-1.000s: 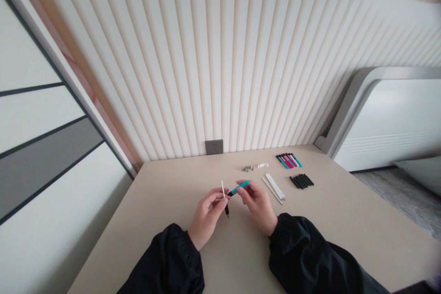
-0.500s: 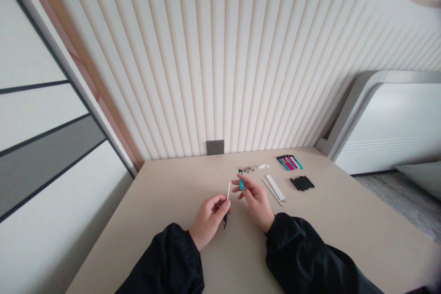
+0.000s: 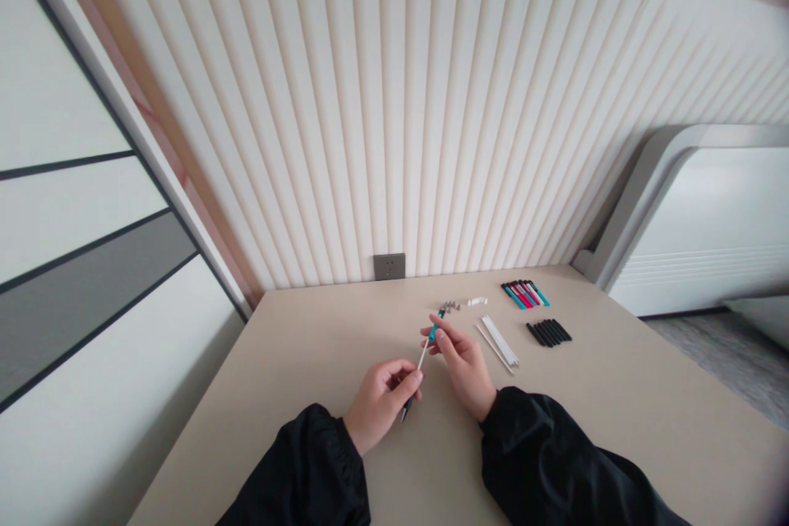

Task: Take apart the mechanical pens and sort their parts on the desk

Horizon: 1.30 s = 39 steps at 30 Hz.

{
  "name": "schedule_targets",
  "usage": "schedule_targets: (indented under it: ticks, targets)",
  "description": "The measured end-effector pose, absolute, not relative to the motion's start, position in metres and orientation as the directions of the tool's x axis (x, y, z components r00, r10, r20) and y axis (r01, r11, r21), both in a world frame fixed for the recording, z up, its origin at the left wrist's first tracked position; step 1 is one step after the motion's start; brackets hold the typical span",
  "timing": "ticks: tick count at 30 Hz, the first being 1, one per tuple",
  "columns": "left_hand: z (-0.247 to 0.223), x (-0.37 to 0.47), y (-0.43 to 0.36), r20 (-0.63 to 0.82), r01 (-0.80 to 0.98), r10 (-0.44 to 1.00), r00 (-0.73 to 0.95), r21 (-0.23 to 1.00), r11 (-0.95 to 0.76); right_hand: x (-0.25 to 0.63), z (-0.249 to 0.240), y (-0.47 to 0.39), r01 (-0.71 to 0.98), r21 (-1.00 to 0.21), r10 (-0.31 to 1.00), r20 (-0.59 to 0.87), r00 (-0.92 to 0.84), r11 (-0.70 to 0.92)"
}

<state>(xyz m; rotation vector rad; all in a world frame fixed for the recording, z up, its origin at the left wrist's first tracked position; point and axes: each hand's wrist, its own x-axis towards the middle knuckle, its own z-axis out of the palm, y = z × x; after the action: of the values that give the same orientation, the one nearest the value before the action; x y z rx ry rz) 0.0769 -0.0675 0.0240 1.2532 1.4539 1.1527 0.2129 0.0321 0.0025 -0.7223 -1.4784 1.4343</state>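
My left hand (image 3: 389,396) is closed around a black pen front section (image 3: 408,408), its tip pointing down toward me. A thin white refill (image 3: 423,353) sticks up out of it. My right hand (image 3: 461,357) pinches a blue pen barrel (image 3: 433,333) with a dark upper end. The barrel's lower end meets the refill's top, and the two lie in one slanted line; how far the refill is inside I cannot tell. Just beyond the right fingers lie several small grey pieces (image 3: 453,306) and several small white pieces (image 3: 477,302).
Several white refills (image 3: 499,341) lie right of my right hand. Farther right are a row of black pen sections (image 3: 549,333) and a row of blue, red and white pen barrels (image 3: 525,294). The beige table (image 3: 320,320) meets a ribbed wall with a socket (image 3: 389,266).
My right hand has tilted the blue barrel and brought it onto the refill's top; before, they were apart. The left hand has tipped the refill to the right. The view has shifted slightly.
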Motion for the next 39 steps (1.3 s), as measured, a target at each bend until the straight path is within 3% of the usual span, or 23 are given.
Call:
schedule_targets:
  ticks: [14,21,28,33,39]
  targets:
    - [0.018,0.075,-0.066,-0.032,0.193,0.995,-0.099,0.980,0.051,0.212,-0.002,0.032,-0.165,-0.967,0.881,0.248,-0.404,0.196]
    - [0.016,0.076,-0.063,-0.009,0.192,0.991,-0.136,0.981,0.036,0.213,-0.002,0.024,-0.052,-0.939,0.812,0.321,-0.488,0.340]
    - [0.012,0.077,-0.059,-0.004,0.146,0.971,-0.238,0.988,0.040,0.212,-0.002,0.017,-0.082,-0.911,0.764,0.386,-0.516,0.405]
    - [0.012,0.077,-0.059,0.023,0.106,0.970,-0.241,0.994,0.002,0.213,0.003,0.015,-0.118,-0.931,0.789,0.357,-0.501,0.346]
    - [0.017,0.077,-0.062,0.019,0.122,0.973,-0.231,0.992,0.010,0.220,0.010,0.023,0.004,-0.915,0.739,0.324,-0.590,0.404]
